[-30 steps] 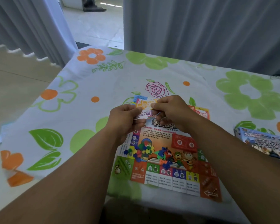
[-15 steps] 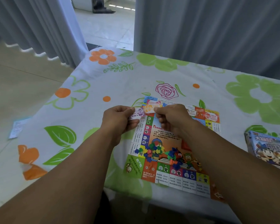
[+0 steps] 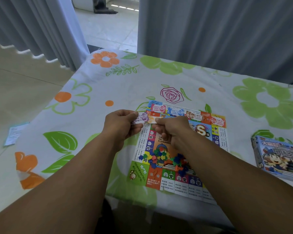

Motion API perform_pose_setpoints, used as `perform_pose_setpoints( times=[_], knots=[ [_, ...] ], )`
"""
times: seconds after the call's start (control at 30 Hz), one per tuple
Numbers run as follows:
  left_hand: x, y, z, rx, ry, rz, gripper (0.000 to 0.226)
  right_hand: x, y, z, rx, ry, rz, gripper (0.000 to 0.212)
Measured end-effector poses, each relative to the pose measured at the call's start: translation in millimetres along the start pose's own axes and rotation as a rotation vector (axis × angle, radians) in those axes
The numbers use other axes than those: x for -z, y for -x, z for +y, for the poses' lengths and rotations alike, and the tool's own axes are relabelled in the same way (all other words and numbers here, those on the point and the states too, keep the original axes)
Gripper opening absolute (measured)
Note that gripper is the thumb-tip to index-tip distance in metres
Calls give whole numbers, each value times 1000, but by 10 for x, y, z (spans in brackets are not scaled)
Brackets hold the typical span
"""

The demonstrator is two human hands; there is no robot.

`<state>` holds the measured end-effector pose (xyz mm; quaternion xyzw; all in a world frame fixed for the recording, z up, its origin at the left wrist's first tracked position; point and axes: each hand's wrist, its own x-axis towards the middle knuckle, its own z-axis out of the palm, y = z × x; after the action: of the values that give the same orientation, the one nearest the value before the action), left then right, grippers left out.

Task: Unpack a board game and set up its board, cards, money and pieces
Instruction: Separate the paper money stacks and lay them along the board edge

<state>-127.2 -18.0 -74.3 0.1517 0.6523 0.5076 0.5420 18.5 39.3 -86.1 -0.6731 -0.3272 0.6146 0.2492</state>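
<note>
The colourful game board (image 3: 166, 179) lies flat on the flowered tablecloth. A heap of small plastic pieces (image 3: 161, 157) sits on its middle. Several play-money notes (image 3: 157, 108) lie in a row along the board's far edge. My left hand (image 3: 121, 124) pinches a purple note (image 3: 141, 119) above the board's far-left corner. My right hand (image 3: 172, 130) pinches an orange note (image 3: 152, 120) right beside it; the two notes overlap slightly.
The blue game box (image 3: 281, 157) rests at the table's right edge. A paper sheet (image 3: 15, 133) lies on the floor to the left. Grey curtains hang behind the table (image 3: 95, 92), with a gap onto a tiled floor.
My hands have drawn apart, and the notes they hold have separated into a purple one on the left and an orange one on the right. The camera view shifted left.
</note>
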Motion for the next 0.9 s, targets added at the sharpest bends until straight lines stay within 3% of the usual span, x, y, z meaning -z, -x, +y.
perform_pose_setpoints(
  times=[0.23,0.43,0.6,0.73,0.9],
  knots=[
    [-21,2,-12,17,-10,-17,17,24,40,-20,52,52,3,13],
    [-64,24,-10,40,-18,-51,17,96,20,-28,249,259,82,18],
    [-147,57,-7,33,-58,-72,20,132,119,-47,367,183,-132,36],
    [-226,73,-7,26,-49,-84,23,192,122,-21,454,223,-180,25],
    [-343,104,14,77,15,-103,14,310,75,-40,426,167,-169,16]
  ],
)
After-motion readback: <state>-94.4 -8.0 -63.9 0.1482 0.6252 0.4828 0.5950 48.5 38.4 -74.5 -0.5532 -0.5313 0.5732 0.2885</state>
